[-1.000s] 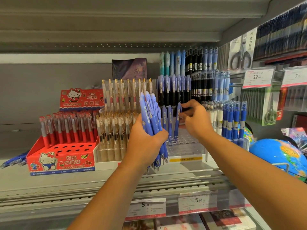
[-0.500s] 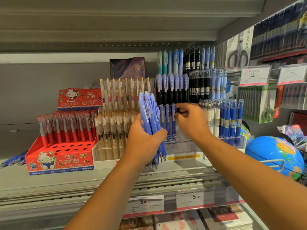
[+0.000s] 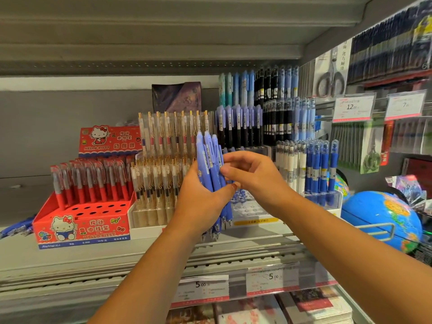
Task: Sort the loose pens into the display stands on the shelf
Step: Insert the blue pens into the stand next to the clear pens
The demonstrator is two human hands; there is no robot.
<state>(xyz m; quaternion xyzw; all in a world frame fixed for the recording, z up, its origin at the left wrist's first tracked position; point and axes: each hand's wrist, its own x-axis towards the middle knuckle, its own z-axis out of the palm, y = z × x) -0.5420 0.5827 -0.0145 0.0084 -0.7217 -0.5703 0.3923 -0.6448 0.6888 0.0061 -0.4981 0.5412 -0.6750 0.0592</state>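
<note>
While left hand (image 3: 201,203) grips blue pens (image 3: 208,160), right hand (image 3: 256,177) back from stand (image 3: 253,211), pinching one.

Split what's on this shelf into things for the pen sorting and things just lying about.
Job: bundle of periwinkle plastic pens gripped in left hand; right hand pinching one; clear perforated acrylic stand; loose blue pens at shelf's left.
Lying about: blue plastic globe; packaged steel scissors; white paper price tags.
</note>
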